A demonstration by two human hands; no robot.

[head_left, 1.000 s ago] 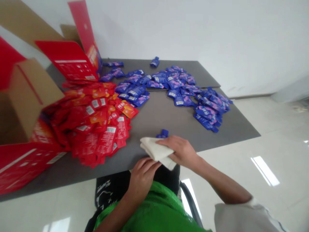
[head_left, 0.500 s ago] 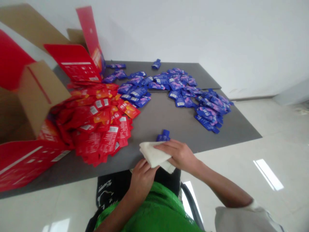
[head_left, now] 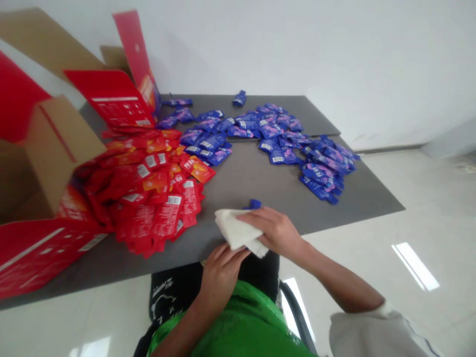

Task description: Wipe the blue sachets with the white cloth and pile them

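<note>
A folded off-white cloth (head_left: 238, 228) is gripped in my right hand (head_left: 280, 233), fingers on top, just over the table's front edge. My left hand (head_left: 222, 267) is closed beneath the cloth's lower side, its fingertips close against it. A sliver of blue shows by those fingertips; what they hold is mostly hidden. Behind the cloth, a blue pouch (head_left: 255, 204) lies on the table, largely covered by the cloth and my right hand.
A heap of red pouches (head_left: 156, 188) spills beside the open red cartons (head_left: 33, 258) on the left. Blue pouches (head_left: 269, 126) spread across the back of the grey table (head_left: 256, 173), with another pile (head_left: 325, 168) at the right. A white wall (head_left: 297, 44) stands behind.
The cloth and my right hand have shifted slightly up and away from me, covering more of the blue pouch behind. My left hand has barely moved.
</note>
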